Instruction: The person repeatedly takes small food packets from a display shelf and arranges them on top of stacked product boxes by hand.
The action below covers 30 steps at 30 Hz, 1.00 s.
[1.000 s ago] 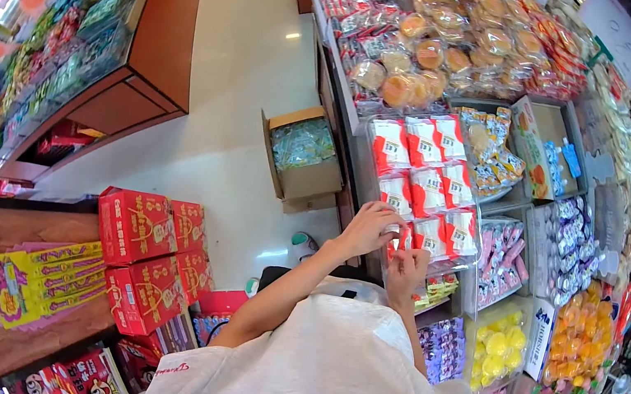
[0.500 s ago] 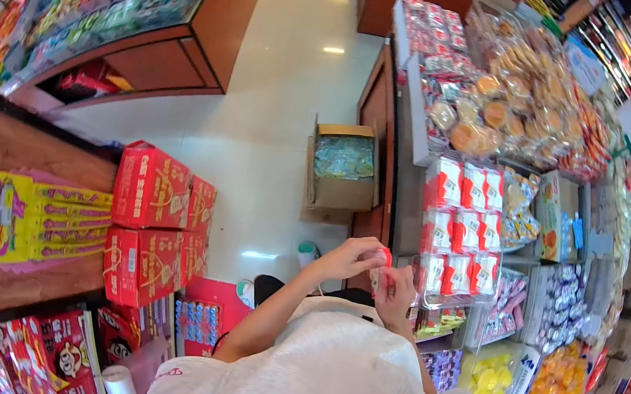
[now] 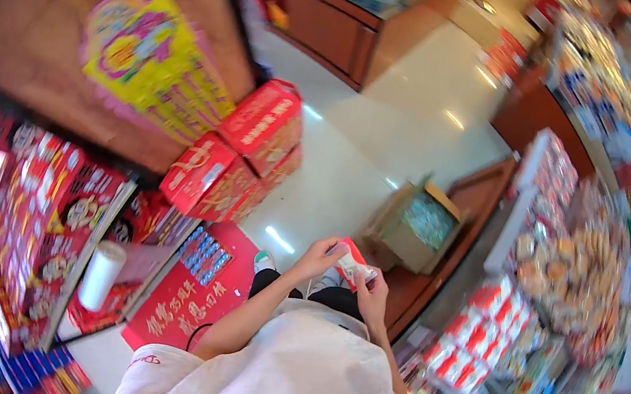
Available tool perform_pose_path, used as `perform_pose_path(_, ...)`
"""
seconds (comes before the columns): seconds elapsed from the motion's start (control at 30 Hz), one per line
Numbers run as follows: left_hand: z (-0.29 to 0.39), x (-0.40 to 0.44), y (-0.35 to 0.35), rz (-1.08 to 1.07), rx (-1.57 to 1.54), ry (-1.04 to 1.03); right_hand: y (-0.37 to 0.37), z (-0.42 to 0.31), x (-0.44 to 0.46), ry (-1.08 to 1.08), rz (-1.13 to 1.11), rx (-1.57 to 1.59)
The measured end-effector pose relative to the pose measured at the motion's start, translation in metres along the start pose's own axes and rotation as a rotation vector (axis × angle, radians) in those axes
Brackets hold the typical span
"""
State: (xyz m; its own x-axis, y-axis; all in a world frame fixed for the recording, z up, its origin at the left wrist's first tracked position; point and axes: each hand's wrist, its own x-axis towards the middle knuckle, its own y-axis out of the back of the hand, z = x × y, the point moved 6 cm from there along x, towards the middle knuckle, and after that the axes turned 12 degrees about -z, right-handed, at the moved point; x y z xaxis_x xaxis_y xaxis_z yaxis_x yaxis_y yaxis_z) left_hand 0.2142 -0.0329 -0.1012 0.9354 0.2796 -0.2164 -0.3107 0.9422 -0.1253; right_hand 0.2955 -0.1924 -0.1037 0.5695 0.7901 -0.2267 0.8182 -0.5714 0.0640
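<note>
Both hands are in front of my body, near the middle of the view, on a small red and white packet point(image 3: 350, 265). My left hand point(image 3: 320, 257) pinches its left end. On its right end, the fingers of my right hand point(image 3: 372, 290) are closed. Similar red and white packets point(image 3: 478, 334) lie in rows on the display to the right, apart from my hands. Fine detail of the packet is blurred.
Stacked red boxes point(image 3: 234, 158) stand at the left. An open carton point(image 3: 415, 224) sits on the floor ahead. Wrapped round snacks point(image 3: 570, 269) fill the display at right. A white roll point(image 3: 102, 276) stands by the shelves at lower left.
The view has swung left, so the display sits farther right. My hands have left the rows of packets and now hold one red and white packet in front of my body.
</note>
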Motion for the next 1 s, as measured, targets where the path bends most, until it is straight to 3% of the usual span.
perform_pose_path(0.13,-0.006,-0.067,0.07,0.294,0.077,0.057,-0.073,0.004,0.046,0.001,-0.311,-0.07)
perform_pose_path(0.2,-0.032,-0.101,0.099,0.437,0.076,0.123,-0.114,-0.005,0.063,0.058,-0.458,-0.294)
perform_pose_path(0.33,-0.08,-0.16,0.143,0.838,-0.17,0.041,-0.209,-0.031,0.089,0.18,-0.639,-0.53)
perform_pose_path(0.37,-0.067,-0.175,0.158,0.959,0.032,-0.045,-0.235,-0.033,0.095,0.165,-0.682,-0.546)
perform_pose_path(0.47,-0.07,-0.229,0.204,0.989,0.0,0.084,-0.306,-0.039,0.089,0.168,-0.774,-0.483)
perform_pose_path(0.5,-0.03,-0.251,0.216,1.044,0.106,0.016,-0.334,-0.044,0.088,0.182,-0.799,-0.439)
perform_pose_path(0.53,-0.034,-0.27,0.232,1.068,0.079,0.08,-0.359,-0.048,0.087,0.223,-0.821,-0.425)
perform_pose_path(0.63,-0.03,-0.325,0.274,1.254,0.143,-0.08,-0.427,-0.077,0.074,0.288,-0.914,-0.361)
perform_pose_path(0.7,-0.01,-0.358,0.298,1.387,0.252,-0.128,-0.477,-0.071,0.076,0.361,-0.929,-0.205)
perform_pose_path(0.73,0.004,-0.372,0.309,1.46,0.252,-0.25,-0.5,-0.073,0.075,0.4,-0.932,-0.037)
perform_pose_path(0.77,0.013,-0.386,0.322,1.454,0.239,-0.287,-0.519,-0.087,0.071,0.304,-0.98,0.015)
perform_pose_path(0.8,0.005,-0.397,0.342,1.482,0.203,-0.327,-0.539,-0.099,0.071,0.458,-0.97,-0.024)
perform_pose_path(0.87,0.023,-0.415,0.369,1.518,0.123,-0.37,-0.569,-0.129,0.071,0.396,-1.035,-0.111)
perform_pose_path(1.0,0.08,-0.438,0.423,1.431,0.326,-0.395,-0.612,-0.184,0.083,0.492,-1.074,-0.007)
